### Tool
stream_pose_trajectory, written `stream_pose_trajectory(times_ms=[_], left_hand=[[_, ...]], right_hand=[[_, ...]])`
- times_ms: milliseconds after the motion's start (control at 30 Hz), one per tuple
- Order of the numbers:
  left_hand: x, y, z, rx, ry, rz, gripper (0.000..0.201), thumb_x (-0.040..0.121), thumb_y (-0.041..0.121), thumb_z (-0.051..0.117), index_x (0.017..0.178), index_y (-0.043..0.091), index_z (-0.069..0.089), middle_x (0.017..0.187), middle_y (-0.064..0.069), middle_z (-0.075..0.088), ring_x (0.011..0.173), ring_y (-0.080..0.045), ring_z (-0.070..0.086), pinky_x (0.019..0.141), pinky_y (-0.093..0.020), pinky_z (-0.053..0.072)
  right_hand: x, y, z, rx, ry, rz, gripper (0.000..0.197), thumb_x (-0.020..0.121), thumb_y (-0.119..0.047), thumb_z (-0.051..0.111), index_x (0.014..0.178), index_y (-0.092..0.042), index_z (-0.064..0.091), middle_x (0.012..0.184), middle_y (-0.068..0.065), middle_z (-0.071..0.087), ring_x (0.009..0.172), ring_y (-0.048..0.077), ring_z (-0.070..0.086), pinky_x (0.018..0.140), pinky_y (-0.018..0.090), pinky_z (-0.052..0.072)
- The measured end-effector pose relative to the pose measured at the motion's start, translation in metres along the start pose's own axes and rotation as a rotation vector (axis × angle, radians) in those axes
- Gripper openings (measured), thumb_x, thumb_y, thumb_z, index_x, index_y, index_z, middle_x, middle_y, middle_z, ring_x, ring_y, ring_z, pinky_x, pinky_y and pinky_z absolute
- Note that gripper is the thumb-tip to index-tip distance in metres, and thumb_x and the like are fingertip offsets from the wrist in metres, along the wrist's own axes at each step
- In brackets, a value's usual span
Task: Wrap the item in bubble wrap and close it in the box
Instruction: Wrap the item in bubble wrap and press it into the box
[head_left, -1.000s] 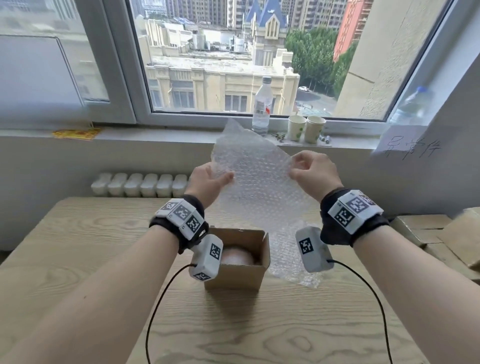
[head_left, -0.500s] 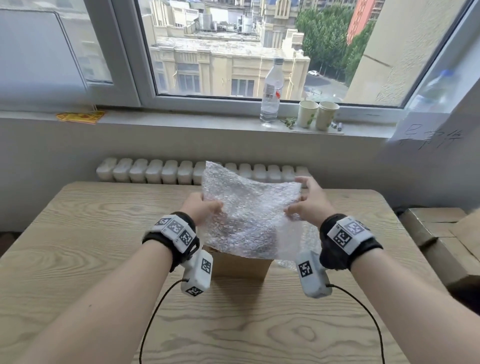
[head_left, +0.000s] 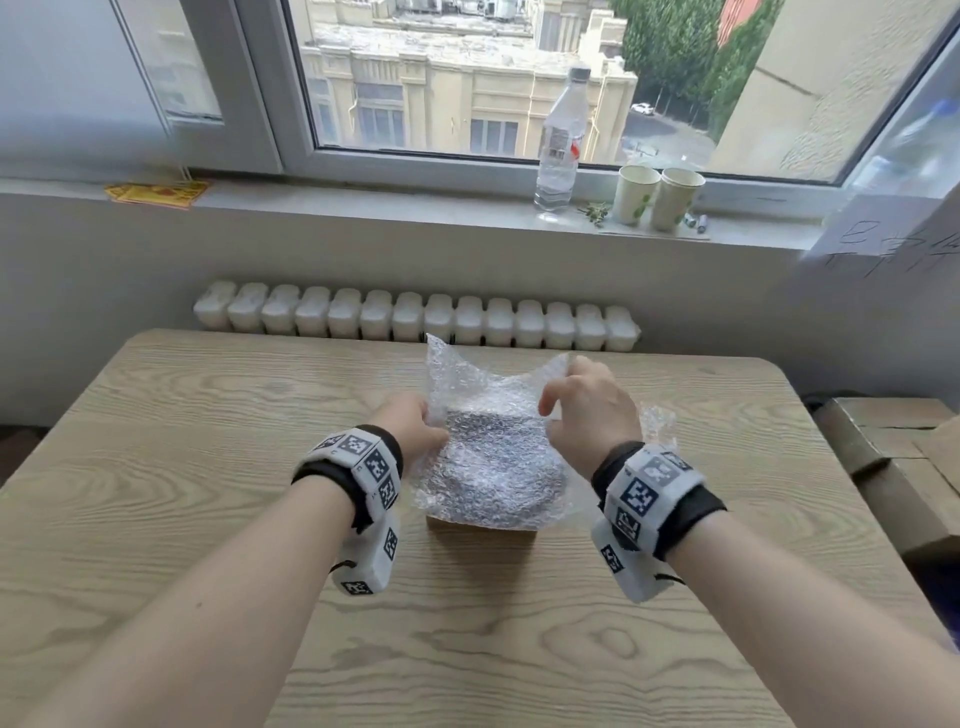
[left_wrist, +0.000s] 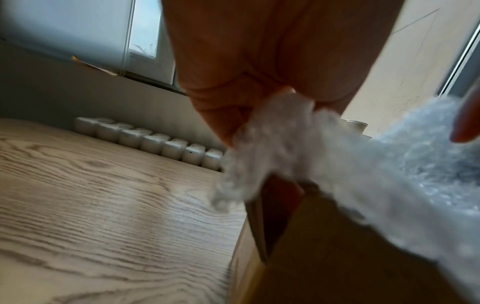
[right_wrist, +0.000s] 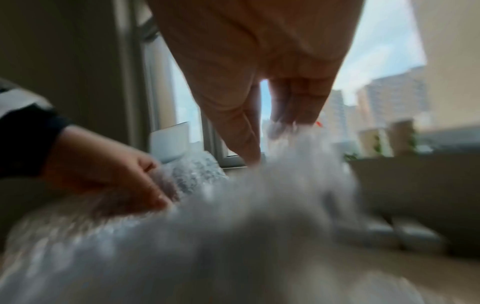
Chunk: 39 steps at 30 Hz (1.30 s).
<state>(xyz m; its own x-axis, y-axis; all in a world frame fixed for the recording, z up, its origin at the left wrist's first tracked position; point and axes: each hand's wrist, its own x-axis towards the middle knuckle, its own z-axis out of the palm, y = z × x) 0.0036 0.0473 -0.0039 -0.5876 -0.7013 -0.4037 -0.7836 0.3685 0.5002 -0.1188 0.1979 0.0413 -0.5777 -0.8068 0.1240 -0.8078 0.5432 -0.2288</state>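
Two hands work one sheet of bubble wrap over a small cardboard box near the middle of the wooden table. Going from the left: the left hand pinches the sheet's left edge, and the left wrist view shows thumb and fingers closed on a bunched fold of it just above the box's open corner. Between the hands the sheet lies draped across the top of the box, sagging a little into the opening, with its far left corner standing up. A dark patch shows through the plastic, probably the item, but the wrap hides it too well to be sure; I judge it is sitting inside the box, still unwrapped. The right hand holds the far right edge raised, fingertips pinching it from above; the right wrist view is blurred but agrees. A loose tail of wrap spills past the box on the right.

Judged from this, the wrapping step has barely begun: the sheet covers the box rather than the item. The next move calls for pushing the wrap down around the item, or lifting the item out onto it, then folding the loose edges in so nothing overhangs before the flaps close.

On the sill behind stand a water bottle and two paper cups.
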Motion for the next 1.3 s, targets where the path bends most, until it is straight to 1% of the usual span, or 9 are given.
stream_pose_trajectory(times_ms=[200, 367, 467, 567, 733, 833, 933, 1033, 1300], left_hand=[[-0.004, -0.002, 0.004, 0.179, -0.031, 0.065, 0.032, 0.090, 0.028, 0.061, 0.117, 0.012, 0.055, 0.113, -0.007, 0.064, 0.102, -0.024, 0.062, 0.085, -0.032, 0.051], [0.000, -0.010, 0.005, 0.162, -0.079, 0.083, 0.064, 0.087, 0.022, 0.065, 0.144, 0.019, 0.036, 0.140, -0.007, 0.053, 0.116, -0.023, 0.059, 0.096, -0.034, 0.051], [0.002, -0.011, 0.006, 0.145, -0.094, 0.086, 0.061, 0.085, 0.017, 0.066, 0.141, 0.019, 0.041, 0.143, -0.004, 0.050, 0.121, -0.023, 0.057, 0.098, -0.034, 0.051], [0.002, -0.013, 0.007, 0.095, -0.117, 0.091, 0.057, 0.083, 0.010, 0.068, 0.136, 0.015, 0.048, 0.141, -0.004, 0.052, 0.125, -0.022, 0.054, 0.103, -0.034, 0.047], [0.002, -0.015, 0.007, 0.030, -0.111, 0.063, 0.046, 0.082, 0.017, 0.069, 0.127, 0.013, 0.059, 0.126, -0.006, 0.063, 0.114, -0.022, 0.061, 0.097, -0.033, 0.051], [-0.003, -0.009, -0.003, 0.066, 0.133, 0.135, 0.038, 0.075, 0.041, 0.070, 0.103, 0.017, 0.060, 0.097, 0.001, 0.067, 0.088, -0.019, 0.065, 0.078, -0.033, 0.057], [-0.016, 0.008, -0.012, 0.282, 0.400, 0.477, 0.019, 0.081, 0.029, 0.062, 0.094, 0.018, 0.055, 0.085, 0.007, 0.050, 0.077, -0.013, 0.052, 0.065, -0.024, 0.049], [-0.024, 0.031, -0.004, 0.302, 0.196, 0.692, 0.009, 0.082, 0.024, 0.061, 0.085, 0.017, 0.067, 0.079, 0.007, 0.059, 0.075, -0.012, 0.057, 0.070, -0.026, 0.055], [0.014, 0.005, 0.019, 0.586, -0.038, 0.525, 0.029, 0.082, 0.010, 0.058, 0.110, 0.014, 0.066, 0.115, -0.003, 0.063, 0.109, -0.023, 0.060, 0.092, -0.035, 0.050]], right_hand=[[-0.007, -0.029, 0.014, -0.233, 0.022, -0.226, 0.029, 0.073, 0.012, 0.053, 0.080, -0.009, 0.071, 0.083, 0.003, 0.043, 0.079, 0.019, 0.036, 0.069, 0.030, 0.038], [-0.006, -0.027, 0.020, -0.308, 0.136, -0.295, 0.030, 0.051, 0.013, 0.059, 0.069, -0.008, 0.070, 0.095, 0.014, 0.063, 0.086, 0.031, 0.061, 0.075, 0.042, 0.054], [-0.003, -0.026, 0.021, -0.210, 0.059, -0.329, 0.028, 0.066, 0.013, 0.053, 0.072, -0.009, 0.070, 0.077, 0.005, 0.060, 0.066, 0.018, 0.052, 0.055, 0.028, 0.046], [-0.001, -0.022, 0.035, -0.142, -0.329, -0.136, 0.027, 0.084, 0.001, 0.050, 0.094, -0.014, 0.069, 0.094, 0.004, 0.066, 0.087, 0.022, 0.062, 0.073, 0.032, 0.054], [0.003, -0.017, 0.052, -0.143, -0.443, -0.112, 0.026, 0.084, -0.007, 0.051, 0.098, -0.018, 0.070, 0.106, 0.003, 0.065, 0.103, 0.024, 0.059, 0.081, 0.033, 0.049], [0.007, -0.015, 0.053, -0.116, -0.515, -0.115, 0.028, 0.086, -0.011, 0.050, 0.101, -0.023, 0.070, 0.108, 0.000, 0.068, 0.105, 0.024, 0.059, 0.087, 0.034, 0.046], [0.012, -0.014, 0.059, -0.127, -0.547, -0.107, 0.027, 0.085, -0.008, 0.055, 0.099, -0.025, 0.070, 0.105, -0.002, 0.067, 0.103, 0.021, 0.059, 0.085, 0.033, 0.045], [0.013, -0.015, 0.063, -0.149, -0.624, -0.094, 0.015, 0.082, -0.010, 0.058, 0.090, -0.021, 0.064, 0.091, -0.002, 0.062, 0.097, 0.021, 0.061, 0.085, 0.035, 0.051], [0.018, -0.001, 0.056, -0.183, -0.471, -0.072, 0.013, 0.082, -0.007, 0.053, 0.088, -0.013, 0.064, 0.102, 0.009, 0.064, 0.098, 0.028, 0.060, 0.081, 0.035, 0.051]])
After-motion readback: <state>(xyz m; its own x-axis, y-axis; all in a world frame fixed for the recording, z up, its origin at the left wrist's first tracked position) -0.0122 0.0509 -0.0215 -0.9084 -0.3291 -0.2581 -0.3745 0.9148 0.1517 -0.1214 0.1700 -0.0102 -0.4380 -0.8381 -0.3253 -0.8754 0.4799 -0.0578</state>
